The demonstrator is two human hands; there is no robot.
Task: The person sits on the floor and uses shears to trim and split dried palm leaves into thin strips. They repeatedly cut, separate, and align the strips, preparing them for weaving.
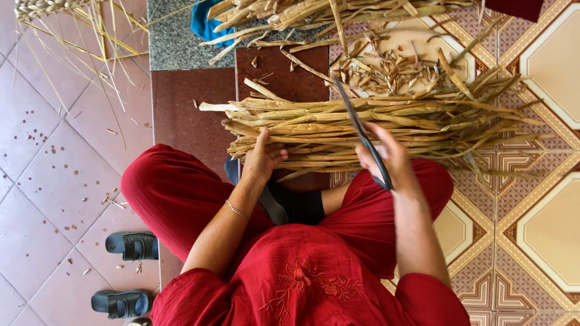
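stalks [362, 124] are being pinned by the left hand [261, 158], knife [361, 134] being gripped tight in the right hand [389, 160]; probably best kept steady while cutting.

stalk bundle [374, 130] blocks ahead, trimmings pile [386, 69] beyond, bare tiles [66, 157] left

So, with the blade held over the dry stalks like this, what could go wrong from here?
1. The right hand holds a long dark blade across the bundle of dry stalks, while the left hand grips the same bundle; a slip might cut those fingers.
2. The bundle lies just above the crossed legs in red trousers, so a downward slip could reach them.
3. The bundle looks loose, so the stalks may shift under the blade.
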